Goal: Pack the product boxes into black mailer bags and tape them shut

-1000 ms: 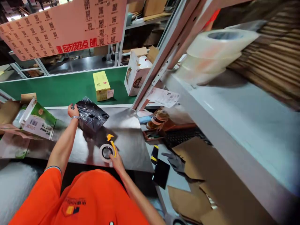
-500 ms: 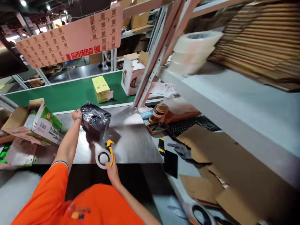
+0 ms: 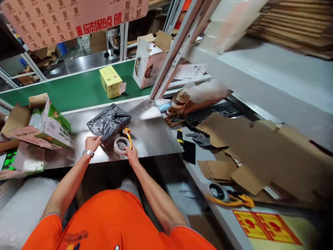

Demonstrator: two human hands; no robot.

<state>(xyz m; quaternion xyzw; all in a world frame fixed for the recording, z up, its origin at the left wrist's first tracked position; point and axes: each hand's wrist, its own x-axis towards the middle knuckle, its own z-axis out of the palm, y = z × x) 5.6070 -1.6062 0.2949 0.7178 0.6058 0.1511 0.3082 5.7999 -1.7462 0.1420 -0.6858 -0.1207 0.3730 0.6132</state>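
Crumpled black plastic parcel [image 3: 108, 122] lying flat, a whitish tape roll [image 3: 116, 147] with yellow cutter [image 3: 127, 135] just beside it

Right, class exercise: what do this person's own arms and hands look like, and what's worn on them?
The left hand and right hand are bare. Orange short sleeves with thin trim end above bare forearms. A silver metal-link band circles the left wrist.

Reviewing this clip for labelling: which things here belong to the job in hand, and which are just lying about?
In use:
- left hand on black plastic parcel
- right hand on tape dispenser

Lying about:
- yellow box on green conveyor
- keyboard
- cardboard sheets
- glove
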